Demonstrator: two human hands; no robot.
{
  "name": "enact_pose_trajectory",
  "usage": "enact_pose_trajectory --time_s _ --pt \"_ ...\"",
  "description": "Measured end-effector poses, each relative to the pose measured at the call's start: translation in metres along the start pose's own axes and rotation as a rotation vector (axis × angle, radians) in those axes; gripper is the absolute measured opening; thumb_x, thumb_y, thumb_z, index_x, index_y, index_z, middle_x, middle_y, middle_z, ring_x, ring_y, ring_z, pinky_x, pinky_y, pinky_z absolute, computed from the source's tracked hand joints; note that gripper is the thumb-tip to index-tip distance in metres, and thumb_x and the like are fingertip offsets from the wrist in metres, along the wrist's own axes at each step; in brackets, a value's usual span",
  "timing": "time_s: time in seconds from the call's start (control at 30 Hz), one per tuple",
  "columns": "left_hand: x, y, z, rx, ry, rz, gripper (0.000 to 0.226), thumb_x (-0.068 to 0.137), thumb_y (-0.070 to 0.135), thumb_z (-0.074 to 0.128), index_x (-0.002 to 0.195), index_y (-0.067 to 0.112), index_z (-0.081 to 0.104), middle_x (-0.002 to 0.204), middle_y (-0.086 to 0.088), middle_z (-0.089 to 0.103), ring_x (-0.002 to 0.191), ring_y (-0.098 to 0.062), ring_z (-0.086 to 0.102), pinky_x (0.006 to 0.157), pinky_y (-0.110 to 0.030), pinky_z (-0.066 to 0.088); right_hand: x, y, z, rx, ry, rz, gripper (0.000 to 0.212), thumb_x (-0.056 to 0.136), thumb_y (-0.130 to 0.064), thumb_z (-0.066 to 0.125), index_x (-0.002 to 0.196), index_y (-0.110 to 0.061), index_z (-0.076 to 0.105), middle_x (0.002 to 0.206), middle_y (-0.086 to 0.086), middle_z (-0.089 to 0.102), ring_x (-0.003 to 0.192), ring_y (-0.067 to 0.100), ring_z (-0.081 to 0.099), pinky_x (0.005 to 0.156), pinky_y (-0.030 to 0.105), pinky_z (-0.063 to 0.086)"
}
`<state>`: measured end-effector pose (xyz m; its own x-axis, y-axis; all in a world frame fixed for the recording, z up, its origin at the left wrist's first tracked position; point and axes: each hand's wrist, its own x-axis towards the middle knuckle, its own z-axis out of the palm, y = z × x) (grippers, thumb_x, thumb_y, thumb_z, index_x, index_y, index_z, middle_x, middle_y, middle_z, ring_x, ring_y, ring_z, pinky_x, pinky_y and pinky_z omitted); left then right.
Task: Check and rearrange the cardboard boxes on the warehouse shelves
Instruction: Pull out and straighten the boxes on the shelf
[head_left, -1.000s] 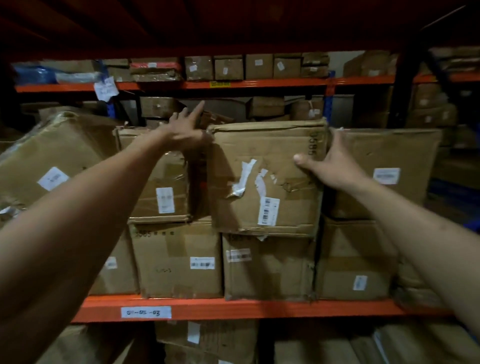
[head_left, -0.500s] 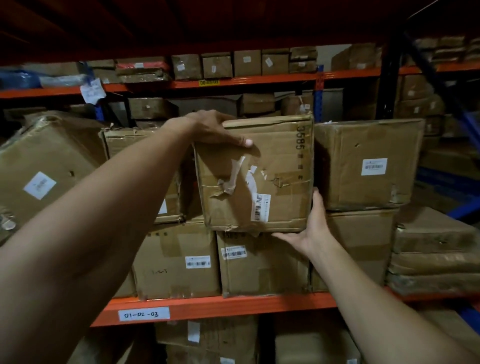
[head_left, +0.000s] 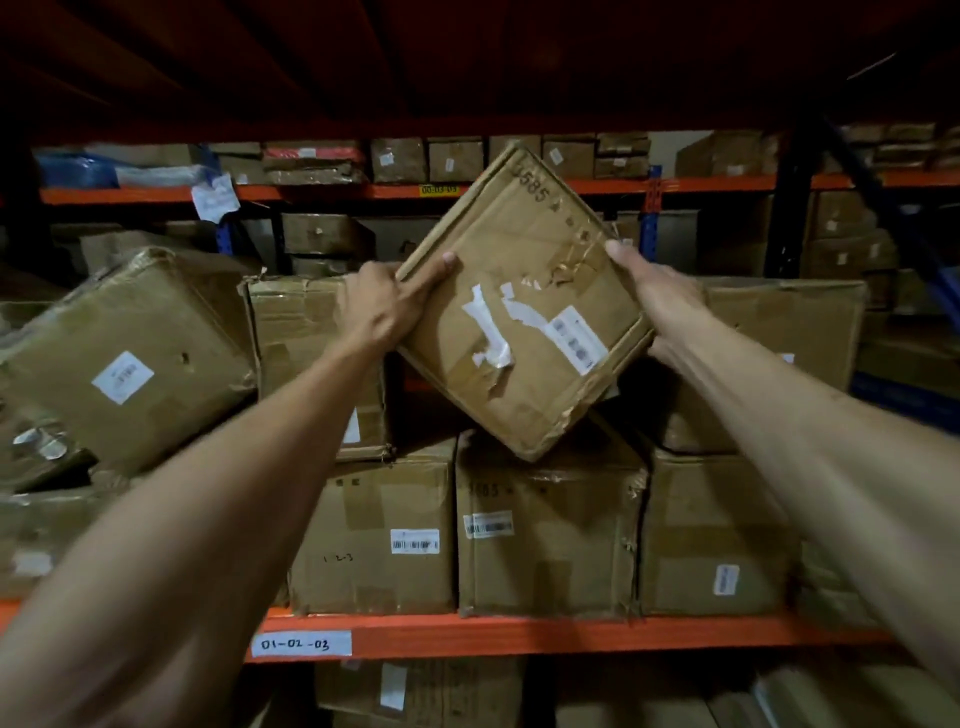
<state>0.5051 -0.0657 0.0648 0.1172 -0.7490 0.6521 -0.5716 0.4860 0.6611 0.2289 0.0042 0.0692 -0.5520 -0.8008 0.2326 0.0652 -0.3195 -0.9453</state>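
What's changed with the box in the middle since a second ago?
The taped box was lifted out of its top-row slot and tipped onto a corner. The left hand went from its top edge to its left side; the right hand now grips the right side. The neighbouring boxes and the bottom-row box stayed put.

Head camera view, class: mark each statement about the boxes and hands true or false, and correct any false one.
1. The held box is tilted, one corner pointing down. True.
2. Only the left hand grips it. False: the right hand holds its other side too.
3. The shelf label reads 01-02-03. True.
4. The held box has clean, intact tape. False: its white tape is torn and peeling.
5. The box below it carries a barcode label. True.
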Motion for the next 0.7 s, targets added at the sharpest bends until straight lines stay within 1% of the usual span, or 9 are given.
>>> enact_pose_trajectory --time_s 0.1,0.17,0.27,0.37,0.43,0.53,0.6,0.67,0.7 --pt "-0.027 -0.012 0.023 -0.130 0.169 -0.099 0.098 0.064 0.103 0.040 0.104 0.024 0.082 0.093 -0.011 0.077 0.094 -0.035 0.071 0.089 -0.049 0.056 0.004 -0.026 0.000 -0.248 0.039 -0.195 0.052 0.064 -0.051 0.092 0.109 -0.030 0.076 0.101 -0.001 0.076 0.084 0.018 0.074 0.074 0.033 0.062" --pt "-0.057 -0.034 0.048 -0.256 0.186 -0.256 0.090 0.072 0.098 0.044 0.104 0.022 0.080 0.097 -0.013 0.078 0.097 -0.035 0.071 0.088 -0.048 0.056 0.009 -0.037 0.006 -0.438 0.017 -0.349 0.043 0.069 -0.049 0.089 0.108 -0.036 0.077 0.107 -0.005 0.072 0.098 0.016 0.069 0.079 0.032 0.058" --pt "-0.103 -0.064 0.084 -0.408 0.181 -0.408 0.071 0.083 0.088 0.046 0.076 0.022 0.071 0.079 -0.005 0.070 0.094 -0.035 0.069 0.080 -0.041 0.050 0.009 -0.036 0.015 -0.655 -0.043 -0.534 0.029 0.075 -0.040 0.088 0.102 -0.035 0.079 0.098 -0.013 0.069 0.110 0.014 0.060 0.084 0.028 0.052" --pt "-0.107 -0.076 0.102 -0.399 0.115 -0.379 0.078 0.085 0.087 0.044 0.109 0.020 0.077 0.103 -0.006 0.076 0.111 -0.033 0.066 0.099 -0.047 0.050 0.016 -0.023 0.006 -0.691 -0.024 -0.513 0.028 0.076 -0.038 0.087 0.103 -0.035 0.079 0.115 -0.007 0.071 0.124 0.019 0.056 0.102 0.038 0.050" --pt "-0.105 -0.079 0.106 -0.326 -0.012 -0.331 0.086 0.087 0.088 0.039 0.135 0.023 0.067 0.130 -0.010 0.071 0.129 -0.037 0.056 0.112 -0.053 0.041 0.018 -0.012 -0.006 -0.675 -0.012 -0.521 0.027 0.077 -0.039 0.086 0.103 -0.035 0.079 0.121 -0.005 0.072 0.131 0.019 0.051 0.107 0.031 0.040" --pt "-0.103 -0.085 0.107 -0.035 -0.201 -0.234 0.099 0.086 0.090 0.025 0.143 0.016 0.057 0.135 -0.019 0.065 0.128 -0.042 0.055 0.110 -0.056 0.043 0.017 0.008 -0.020 -0.671 0.018 -0.550 0.031 0.084 -0.039 0.080 0.115 -0.038 0.076 0.137 -0.002 0.066 0.137 0.022 0.047 0.105 0.027 0.032" --pt "-0.097 -0.085 0.104 0.022 -0.250 -0.151 0.103 0.082 0.092 0.030 0.150 0.017 0.045 0.136 -0.021 0.063 0.124 -0.043 0.058 0.105 -0.054 0.049 0.014 0.036 -0.026 -0.866 0.042 -0.623 0.050 0.096 -0.047 0.064 0.144 -0.041 0.054 0.167 0.008 0.029 0.153 0.032 0.024 0.120 0.040 0.020" --pt "-0.092 -0.081 0.102 -0.151 -0.313 -0.111 0.118 0.073 0.089 0.059 0.162 0.023 0.018 0.147 -0.012 0.056 0.127 -0.035 0.059 0.106 -0.045 0.051 0.003 0.074 -0.025 -1.173 0.093 -0.782 0.074 0.101 -0.058 0.045 0.163 -0.037 0.012 0.168 0.006 -0.022 0.157 0.032 -0.011 0.122 0.048 -0.009" --pt "-0.090 -0.082 0.103 -0.224 -0.339 -0.097 0.128 0.067 0.083 0.072 0.163 0.026 0.009 0.149 -0.007 0.053 0.128 -0.030 0.058 0.104 -0.038 0.050 -0.004 0.094 -0.024 -1.279 0.074 -0.862 0.080 0.101 -0.062 0.038 0.164 -0.031 -0.002 0.164 0.007 -0.032 0.155 0.031 -0.019 0.122 0.049 -0.017"
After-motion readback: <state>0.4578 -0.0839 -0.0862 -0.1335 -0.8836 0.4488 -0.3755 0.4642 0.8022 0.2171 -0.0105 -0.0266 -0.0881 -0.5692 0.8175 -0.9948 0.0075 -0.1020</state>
